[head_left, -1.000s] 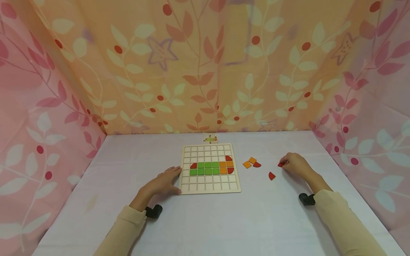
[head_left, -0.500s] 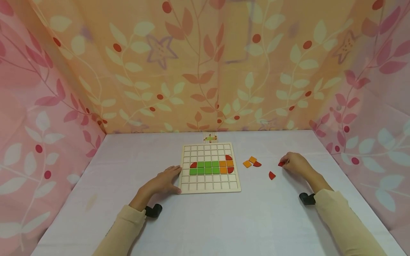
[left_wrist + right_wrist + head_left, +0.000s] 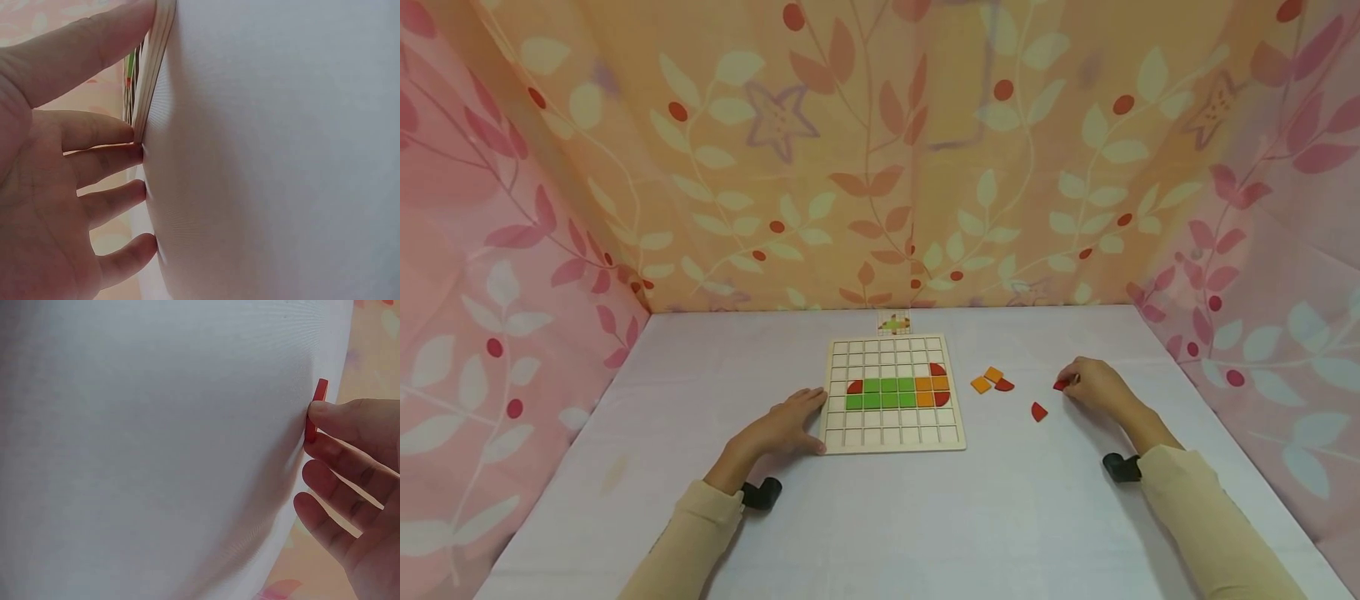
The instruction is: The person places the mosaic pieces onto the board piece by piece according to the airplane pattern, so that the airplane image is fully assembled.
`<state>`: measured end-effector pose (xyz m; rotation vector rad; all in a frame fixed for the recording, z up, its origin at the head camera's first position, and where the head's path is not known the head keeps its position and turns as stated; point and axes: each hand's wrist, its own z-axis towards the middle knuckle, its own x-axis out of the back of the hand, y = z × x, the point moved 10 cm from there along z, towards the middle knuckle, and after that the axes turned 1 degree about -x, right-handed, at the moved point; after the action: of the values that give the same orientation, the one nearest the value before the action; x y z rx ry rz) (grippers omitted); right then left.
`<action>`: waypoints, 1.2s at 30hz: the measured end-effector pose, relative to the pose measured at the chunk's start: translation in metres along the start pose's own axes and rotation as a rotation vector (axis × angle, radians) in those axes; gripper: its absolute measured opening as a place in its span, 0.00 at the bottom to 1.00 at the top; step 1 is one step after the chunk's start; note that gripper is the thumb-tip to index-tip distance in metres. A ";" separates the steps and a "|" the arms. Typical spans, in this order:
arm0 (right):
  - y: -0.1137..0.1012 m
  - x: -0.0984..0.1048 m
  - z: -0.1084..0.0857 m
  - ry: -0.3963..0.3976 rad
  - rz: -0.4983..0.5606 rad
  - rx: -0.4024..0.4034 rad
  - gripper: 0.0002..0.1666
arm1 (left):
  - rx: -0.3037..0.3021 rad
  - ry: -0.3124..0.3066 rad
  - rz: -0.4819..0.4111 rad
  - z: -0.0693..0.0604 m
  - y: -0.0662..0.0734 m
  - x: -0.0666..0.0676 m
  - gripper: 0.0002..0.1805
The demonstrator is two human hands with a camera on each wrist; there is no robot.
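A pale wooden grid board [image 3: 895,435] lies on the table, with green squares [image 3: 880,400], orange squares [image 3: 923,392] and red quarter-circle tiles in its cells. My left hand [image 3: 784,425] rests at its left side; in the left wrist view the thumb and index finger touch the board's edge [image 3: 153,75], fingers spread and nearly straight. Right of the board, my right hand [image 3: 1093,385] pinches a red quarter-circle tile [image 3: 320,389] between thumb and index finger, at the table surface. Its other fingers are loosely bent. Most of that tile is hidden by the fingertips in the head view.
Between board and right hand lie two orange square tiles [image 3: 981,385] and a red quarter-circle tile [image 3: 1004,385] close together. Another red quarter-circle [image 3: 1039,412] lies nearer me. A small pattern card [image 3: 893,322] sits behind the board. Patterned cloth walls [image 3: 880,167] enclose the white table.
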<state>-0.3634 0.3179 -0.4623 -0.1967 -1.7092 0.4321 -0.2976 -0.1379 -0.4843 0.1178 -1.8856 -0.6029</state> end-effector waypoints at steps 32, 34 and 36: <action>-0.084 0.001 0.017 0.087 0.040 0.210 0.14 | 0.017 -0.010 0.002 -0.001 0.000 0.000 0.50; -0.094 0.001 0.018 0.102 0.033 0.237 0.13 | 0.010 -0.003 0.009 0.000 0.001 0.000 0.50; -0.103 -0.001 0.020 0.106 0.032 0.252 0.13 | 0.010 -0.001 0.010 0.000 0.001 0.000 0.51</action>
<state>-0.3712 0.2204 -0.4254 -0.0620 -1.5337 0.6446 -0.2973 -0.1377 -0.4837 0.1145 -1.8891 -0.5870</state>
